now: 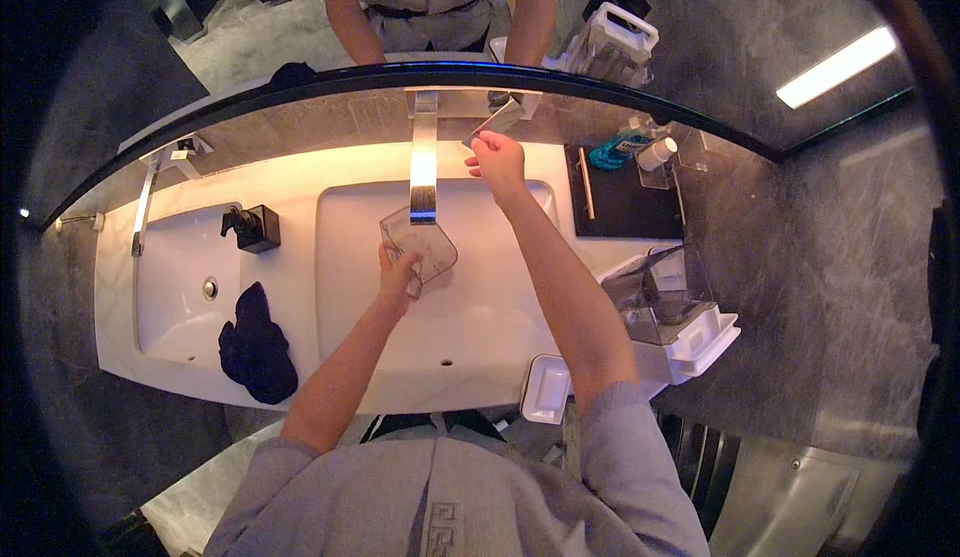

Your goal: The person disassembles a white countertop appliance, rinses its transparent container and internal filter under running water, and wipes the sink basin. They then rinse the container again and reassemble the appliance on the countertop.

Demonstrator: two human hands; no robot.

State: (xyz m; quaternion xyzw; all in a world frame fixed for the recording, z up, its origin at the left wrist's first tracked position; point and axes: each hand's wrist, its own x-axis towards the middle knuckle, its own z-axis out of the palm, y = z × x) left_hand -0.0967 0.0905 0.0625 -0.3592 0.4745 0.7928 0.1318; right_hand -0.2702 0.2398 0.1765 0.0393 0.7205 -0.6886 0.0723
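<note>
My left hand (397, 276) grips a clear plastic container (429, 246) by its near left side, over the white washbasin (480, 317). The container is tilted, partly under the end of the wall-mounted chrome faucet spout (424, 159). My right hand (499, 163) is raised at the flat metal faucet lever (499, 118), right of the spout, with its fingers curled at the lever's lower end. Whether the fingers close on the lever is hard to see. No water stream can be made out.
A black soap dispenser (259, 228) and a dark cloth (259, 347) lie between this basin and a second basin (176, 287). To the right are a black tray (630, 208) with bottles, a clear-and-white plastic appliance (667, 309) and a small white dish (546, 388). A mirror spans the wall.
</note>
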